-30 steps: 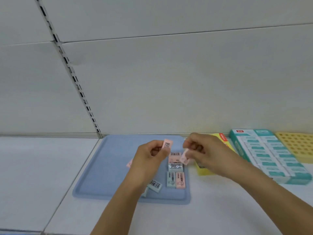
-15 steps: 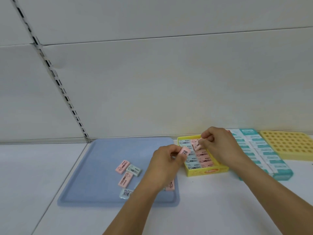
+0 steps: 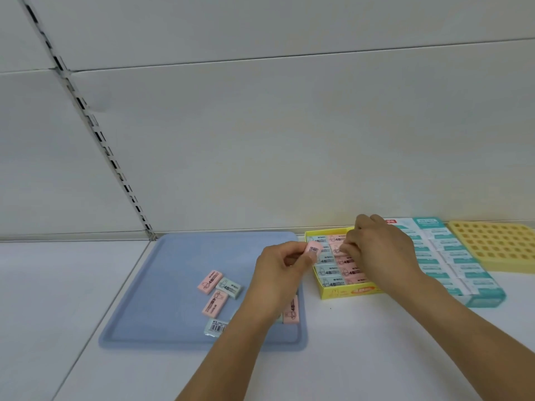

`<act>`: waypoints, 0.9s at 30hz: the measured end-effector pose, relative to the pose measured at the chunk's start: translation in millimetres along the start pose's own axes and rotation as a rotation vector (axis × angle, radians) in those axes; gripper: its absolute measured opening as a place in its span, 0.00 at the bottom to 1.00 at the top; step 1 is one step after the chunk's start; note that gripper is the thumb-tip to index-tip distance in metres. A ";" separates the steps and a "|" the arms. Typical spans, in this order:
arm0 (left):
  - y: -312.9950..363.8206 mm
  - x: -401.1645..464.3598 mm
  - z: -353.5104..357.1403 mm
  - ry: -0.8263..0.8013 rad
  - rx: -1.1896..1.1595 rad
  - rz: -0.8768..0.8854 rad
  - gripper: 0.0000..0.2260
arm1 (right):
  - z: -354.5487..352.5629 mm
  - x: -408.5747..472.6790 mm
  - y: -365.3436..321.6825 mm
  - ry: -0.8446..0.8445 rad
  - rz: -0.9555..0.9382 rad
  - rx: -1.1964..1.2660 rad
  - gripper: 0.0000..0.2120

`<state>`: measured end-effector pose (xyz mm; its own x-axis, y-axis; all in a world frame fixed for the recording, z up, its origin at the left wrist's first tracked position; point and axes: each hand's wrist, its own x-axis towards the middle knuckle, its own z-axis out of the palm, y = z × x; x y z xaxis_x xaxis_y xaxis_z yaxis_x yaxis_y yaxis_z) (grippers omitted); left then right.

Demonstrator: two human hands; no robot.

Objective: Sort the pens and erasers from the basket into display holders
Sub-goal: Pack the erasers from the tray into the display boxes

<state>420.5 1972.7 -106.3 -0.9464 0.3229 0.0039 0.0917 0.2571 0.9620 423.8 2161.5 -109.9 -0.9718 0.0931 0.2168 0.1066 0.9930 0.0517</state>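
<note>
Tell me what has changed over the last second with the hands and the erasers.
The right hand carried its pink eraser from above the blue tray to the yellow box, fingers now down among its rows. The left hand followed rightward, keeping its pinch on a pink eraser. The loose erasers on the tray stayed put.

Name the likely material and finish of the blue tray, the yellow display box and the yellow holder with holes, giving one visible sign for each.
Blue tray: probably matte plastic; one-piece rounded rim, even colour, no gloss.
Yellow display box: likely printed cardboard; thin straight walls, printing on its front.
Yellow holder with holes: seemingly moulded plastic or foam; a regular grid of holes, dull surface. Which one, the picture leaves open.
</note>
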 end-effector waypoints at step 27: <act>-22.3 5.8 16.5 -0.216 0.932 0.305 0.41 | -13.7 -15.5 32.3 0.037 -0.215 0.509 0.07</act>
<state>418.0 1983.9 -132.2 -0.7740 0.6286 0.0761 0.6144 0.7165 0.3305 445.2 2191.1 -98.2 -0.9514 -0.1093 0.2880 -0.2177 0.9001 -0.3775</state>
